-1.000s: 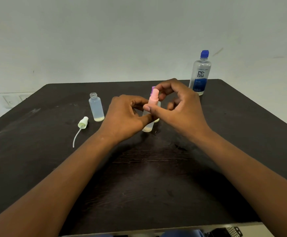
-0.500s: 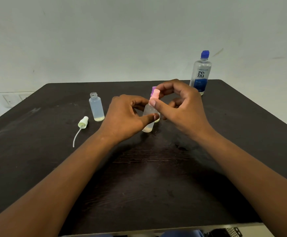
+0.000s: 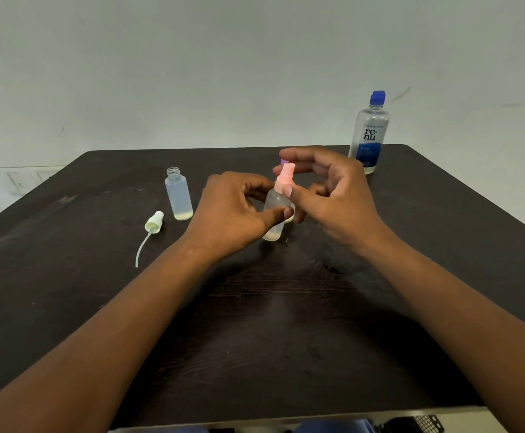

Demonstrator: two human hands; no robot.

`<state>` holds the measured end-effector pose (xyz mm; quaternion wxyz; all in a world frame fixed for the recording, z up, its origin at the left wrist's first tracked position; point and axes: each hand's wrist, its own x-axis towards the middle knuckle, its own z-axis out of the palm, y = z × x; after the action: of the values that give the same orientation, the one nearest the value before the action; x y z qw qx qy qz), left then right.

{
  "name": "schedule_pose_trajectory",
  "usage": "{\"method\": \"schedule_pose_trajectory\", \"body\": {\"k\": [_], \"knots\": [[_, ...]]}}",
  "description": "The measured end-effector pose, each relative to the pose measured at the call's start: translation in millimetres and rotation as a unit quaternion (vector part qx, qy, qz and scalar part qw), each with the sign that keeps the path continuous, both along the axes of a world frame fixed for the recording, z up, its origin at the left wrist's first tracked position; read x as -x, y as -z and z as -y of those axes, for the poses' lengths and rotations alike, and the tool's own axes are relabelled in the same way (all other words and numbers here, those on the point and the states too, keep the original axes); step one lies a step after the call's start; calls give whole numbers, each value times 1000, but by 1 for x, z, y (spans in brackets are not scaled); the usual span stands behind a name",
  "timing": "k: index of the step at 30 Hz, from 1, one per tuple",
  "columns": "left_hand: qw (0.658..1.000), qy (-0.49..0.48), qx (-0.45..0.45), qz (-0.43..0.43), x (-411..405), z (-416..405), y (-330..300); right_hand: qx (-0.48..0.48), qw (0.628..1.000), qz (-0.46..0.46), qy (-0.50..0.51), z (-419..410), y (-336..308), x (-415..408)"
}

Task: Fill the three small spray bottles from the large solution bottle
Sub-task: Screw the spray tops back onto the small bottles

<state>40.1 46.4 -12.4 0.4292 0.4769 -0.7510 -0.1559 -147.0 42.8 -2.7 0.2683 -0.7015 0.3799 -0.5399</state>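
fingers of left hand (image 3: pixel 233 210) grip pink-capped bottle (image 3: pixel 275 210); right hand (image 3: pixel 327 195) pinches its cap, mid-table (image 3: pixel 286 339).

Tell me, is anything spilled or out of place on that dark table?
No spill shows. The one loose piece is the pale green spray head, lying on its side on the table beside its uncapped small bottle, dip tube trailing toward the person.

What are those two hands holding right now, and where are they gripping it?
A small spray bottle. The left hand grips its clear body; the right hand's thumb and fingers pinch its pink spray top.
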Motion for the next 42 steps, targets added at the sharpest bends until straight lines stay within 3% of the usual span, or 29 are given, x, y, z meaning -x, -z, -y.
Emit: {"method": "schedule_pose_trajectory", "body": {"k": [8, 14, 32, 42], "knots": [[1000, 5, 8, 9, 0, -1, 1, 19, 998, -38, 41, -1, 0, 1], [1000, -8, 20, 9, 0, 0, 2, -18, 1000, -7, -9, 4, 2, 1], [999, -48, 19, 2, 2, 2, 3, -60, 995, 81, 18, 7, 4, -5], [996, -69, 52, 4, 4, 1, 3, -38, 994, 93, 40, 4, 5, -8]]}}
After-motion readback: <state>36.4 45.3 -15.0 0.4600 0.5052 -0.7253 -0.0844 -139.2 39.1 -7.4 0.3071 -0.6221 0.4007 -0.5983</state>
